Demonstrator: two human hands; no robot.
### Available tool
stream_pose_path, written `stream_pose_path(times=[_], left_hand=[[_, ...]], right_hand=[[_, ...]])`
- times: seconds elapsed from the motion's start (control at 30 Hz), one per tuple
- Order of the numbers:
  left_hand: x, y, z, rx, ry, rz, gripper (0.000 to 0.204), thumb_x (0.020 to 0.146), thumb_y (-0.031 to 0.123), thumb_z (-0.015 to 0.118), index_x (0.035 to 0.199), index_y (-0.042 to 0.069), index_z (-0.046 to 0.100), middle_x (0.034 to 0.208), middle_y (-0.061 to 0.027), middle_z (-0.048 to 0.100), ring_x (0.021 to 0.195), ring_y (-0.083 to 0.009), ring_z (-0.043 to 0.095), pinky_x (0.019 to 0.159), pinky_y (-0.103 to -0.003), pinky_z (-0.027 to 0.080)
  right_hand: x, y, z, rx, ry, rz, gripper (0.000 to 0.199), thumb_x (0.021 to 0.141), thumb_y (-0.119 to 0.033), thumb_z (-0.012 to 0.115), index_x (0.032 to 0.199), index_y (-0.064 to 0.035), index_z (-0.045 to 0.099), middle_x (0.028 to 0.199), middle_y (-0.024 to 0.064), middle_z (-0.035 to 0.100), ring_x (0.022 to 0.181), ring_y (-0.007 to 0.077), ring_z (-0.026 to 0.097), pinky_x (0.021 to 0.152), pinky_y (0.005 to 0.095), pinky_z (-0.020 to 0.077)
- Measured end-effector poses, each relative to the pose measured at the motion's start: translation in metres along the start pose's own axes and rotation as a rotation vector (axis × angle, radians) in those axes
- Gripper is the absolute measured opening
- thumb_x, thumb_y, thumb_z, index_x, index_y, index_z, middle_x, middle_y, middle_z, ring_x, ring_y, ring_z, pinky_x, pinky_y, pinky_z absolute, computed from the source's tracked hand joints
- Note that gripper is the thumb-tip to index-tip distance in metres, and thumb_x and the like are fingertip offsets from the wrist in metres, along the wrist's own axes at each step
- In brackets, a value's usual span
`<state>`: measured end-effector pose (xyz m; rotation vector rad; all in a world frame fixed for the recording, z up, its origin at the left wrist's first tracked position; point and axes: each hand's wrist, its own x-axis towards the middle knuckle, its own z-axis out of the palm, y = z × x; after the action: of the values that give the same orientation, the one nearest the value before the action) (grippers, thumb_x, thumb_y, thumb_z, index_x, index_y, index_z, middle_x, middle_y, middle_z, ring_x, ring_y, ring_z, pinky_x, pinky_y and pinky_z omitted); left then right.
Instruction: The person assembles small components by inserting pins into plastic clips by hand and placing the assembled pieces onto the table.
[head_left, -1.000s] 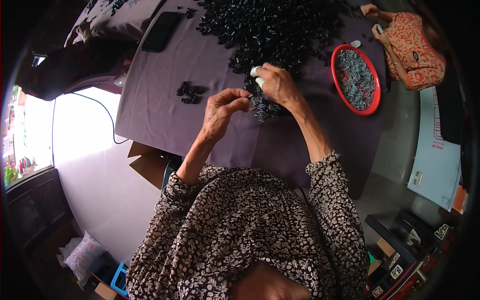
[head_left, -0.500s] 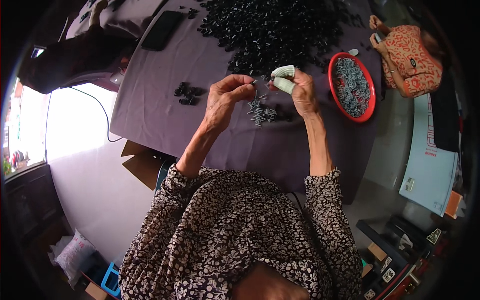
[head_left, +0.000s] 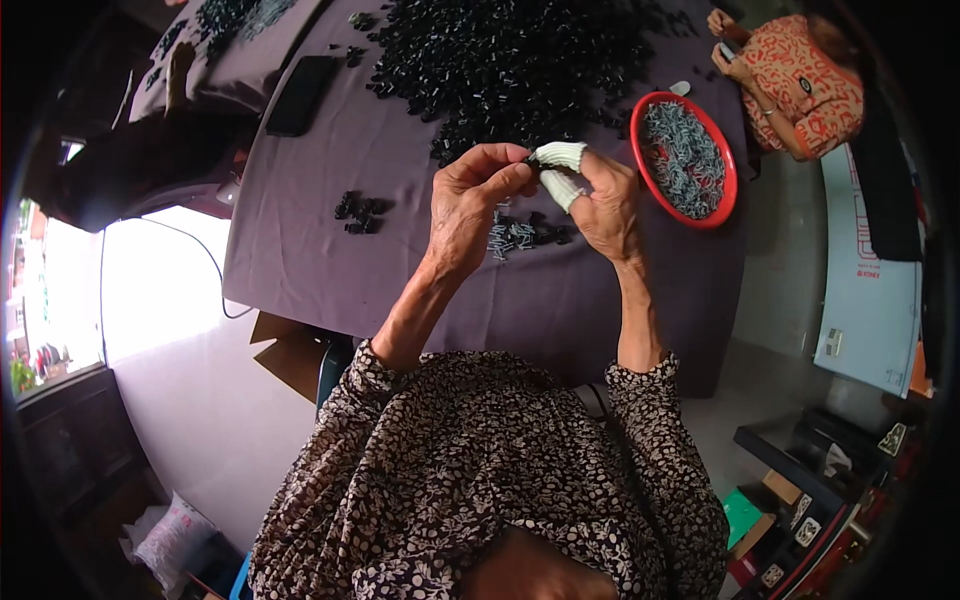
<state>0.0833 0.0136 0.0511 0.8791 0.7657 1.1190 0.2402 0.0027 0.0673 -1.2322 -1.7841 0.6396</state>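
Note:
My left hand [head_left: 468, 205] pinches a small black plastic piece [head_left: 533, 160] between thumb and forefinger. Against the same piece, the fingertips of my right hand [head_left: 608, 208] are pressed together; white ribbed sleeves [head_left: 563, 155] cover its thumb and forefinger. Whether the right fingers also hold a pin is hidden. Just below the hands lies a little heap of grey pins [head_left: 510, 236], with a few black pieces beside it. Beyond them spreads a large pile of black pieces [head_left: 500, 60]. A smaller cluster of black pieces [head_left: 360, 212] sits to the left.
A red oval bowl [head_left: 730, 182] of grey pins stands at the right on the purple tablecloth [head_left: 400, 295]. A dark phone [head_left: 301, 96] lies far left. Another person in an orange patterned top [head_left: 800, 85] works at the right; a dark-clothed person [head_left: 150, 165] is at the left.
My hands have come together from slightly apart, and the right fingertips now meet the black piece in the left. The whole view has shifted a little.

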Motion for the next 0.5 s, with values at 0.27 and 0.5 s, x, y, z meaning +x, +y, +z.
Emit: stream_pose_path(times=[0.27, 0.5], left_hand=[[0.000, 0.004, 0.011, 0.006, 0.044, 0.078, 0.014, 0.082, 0.004, 0.059, 0.094, -0.003, 0.059, 0.079, -0.0047, 0.061, 0.072, -0.0100, 0.057, 0.071, -0.023, 0.046], [-0.001, 0.002, 0.015, 0.006, 0.078, 0.064, 0.014, 0.081, 0.004, 0.059, 0.093, -0.003, 0.060, 0.078, -0.0056, 0.062, 0.071, -0.0106, 0.057, 0.070, -0.023, 0.047]], right_hand=[[0.001, -0.015, 0.002, -0.410, 0.100, -0.263, 0.027, 0.061, 0.009, 0.052, 0.087, 0.0037, 0.055, 0.087, 0.0148, 0.055, 0.081, 0.0314, 0.056, 0.068, 0.0359, 0.0469], [-0.001, -0.014, 0.001, -0.385, 0.088, -0.193, 0.023, 0.065, 0.007, 0.054, 0.087, 0.0035, 0.056, 0.088, 0.0147, 0.056, 0.080, 0.0305, 0.057, 0.067, 0.0348, 0.0472]])
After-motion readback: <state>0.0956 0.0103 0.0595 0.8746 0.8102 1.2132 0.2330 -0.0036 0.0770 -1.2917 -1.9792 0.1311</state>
